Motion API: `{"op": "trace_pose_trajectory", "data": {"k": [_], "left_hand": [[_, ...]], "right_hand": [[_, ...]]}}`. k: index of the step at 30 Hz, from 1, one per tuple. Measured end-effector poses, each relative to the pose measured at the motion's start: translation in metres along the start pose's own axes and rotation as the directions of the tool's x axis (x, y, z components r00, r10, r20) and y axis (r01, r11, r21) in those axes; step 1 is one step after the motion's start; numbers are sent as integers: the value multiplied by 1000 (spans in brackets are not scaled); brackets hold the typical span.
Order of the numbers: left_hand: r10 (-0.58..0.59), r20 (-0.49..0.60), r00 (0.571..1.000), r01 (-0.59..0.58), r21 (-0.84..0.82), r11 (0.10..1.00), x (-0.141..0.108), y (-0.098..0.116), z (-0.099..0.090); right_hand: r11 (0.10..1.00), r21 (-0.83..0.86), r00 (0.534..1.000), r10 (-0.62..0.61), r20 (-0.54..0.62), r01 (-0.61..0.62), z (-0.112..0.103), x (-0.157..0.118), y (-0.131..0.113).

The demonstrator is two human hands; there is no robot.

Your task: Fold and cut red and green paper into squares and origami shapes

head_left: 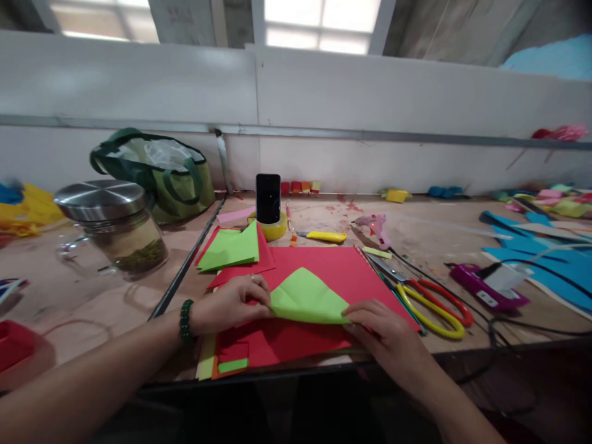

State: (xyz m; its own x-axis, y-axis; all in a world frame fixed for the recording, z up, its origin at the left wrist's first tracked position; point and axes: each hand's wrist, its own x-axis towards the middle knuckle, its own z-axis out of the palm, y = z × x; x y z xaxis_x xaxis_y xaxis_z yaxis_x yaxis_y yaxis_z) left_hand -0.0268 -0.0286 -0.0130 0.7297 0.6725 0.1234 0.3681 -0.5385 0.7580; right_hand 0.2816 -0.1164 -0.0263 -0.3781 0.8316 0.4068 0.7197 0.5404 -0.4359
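Note:
A sheet of bright green paper (308, 295), folded to a triangle-like shape with its peak pointing away from me, is held over a stack of red paper (287, 345). My left hand (238, 303), below a green bead bracelet (185, 322), pinches its left corner. At the right corner, my right hand (383, 327) pinches the same paper between thumb and fingers. Further back on the left lie more folded green sheets (229, 248) on red ones. A small green strip (233, 365) rests at the stack's near left corner.
Scissors (430, 302) with red and yellow handles lie right of the stack, near a pink glue gun (375, 228) and purple power strip (488, 288). Behind are a yellow utility knife (326, 236) and a phone (268, 198) propped on tape (275, 229). A glass tea jar (124, 237) stands left.

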Motion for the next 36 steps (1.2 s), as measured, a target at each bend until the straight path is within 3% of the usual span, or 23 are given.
{"op": "trace_pose_trajectory", "data": {"k": [5, 8, 11, 15, 22, 31, 36], "left_hand": [[-187, -108, 976, 192, 48, 980, 3, -4, 7], [-205, -140, 969, 221, 114, 969, 6, -3, 10], [-204, -158, 966, 228, 155, 961, 8, -1, 12], [-210, -171, 963, 241, 191, 951, 8, -1, 13], [-203, -188, 961, 242, 219, 945, 10, -1, 14], [-197, -160, 967, 238, 298, 924, 7, 8, 5], [-234, -187, 954, 265, 164, 950, 40, 15, -6]], "right_hand": [[973, 28, 973, 227, 48, -229, 1, 9, 4], [920, -23, 916, 391, 91, -390, -2, 18, 4], [883, -109, 874, 468, 127, -457, -8, 34, 2], [901, -175, 880, 429, 203, -398, -13, 61, -2], [860, -282, 823, 497, 274, -426, 3, 98, -3], [883, -206, 840, 466, 278, -422, 14, 101, -2], [924, -93, 882, 382, 277, -371, 19, 97, 0]]}}
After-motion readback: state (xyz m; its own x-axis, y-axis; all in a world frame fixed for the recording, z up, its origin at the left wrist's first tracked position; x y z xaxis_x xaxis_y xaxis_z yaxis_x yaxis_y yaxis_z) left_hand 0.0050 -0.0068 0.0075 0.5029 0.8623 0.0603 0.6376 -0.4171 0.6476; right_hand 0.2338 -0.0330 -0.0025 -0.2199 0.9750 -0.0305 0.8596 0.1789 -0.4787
